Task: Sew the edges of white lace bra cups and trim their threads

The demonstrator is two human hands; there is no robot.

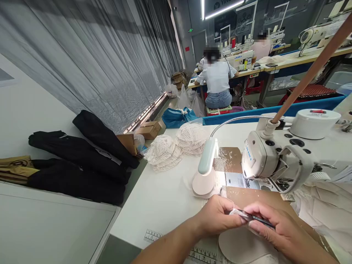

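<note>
My left hand pinches the edge of a white lace piece between thumb and fingers. Closed around a dark, slim metal tool is my right hand; the tool's tip meets the lace at my left fingertips. Below both hands lies a pale rounded fabric piece. Just beyond them stands a white sewing machine, with a lit lamp at its left. Under the lamp rests another pale oval piece with lace around it.
Two stacks of white lace, a nearer one and a farther one, sit at the table's back left. Beige fabric lies at right. A brown pole slants above the machine. A person sits farther back.
</note>
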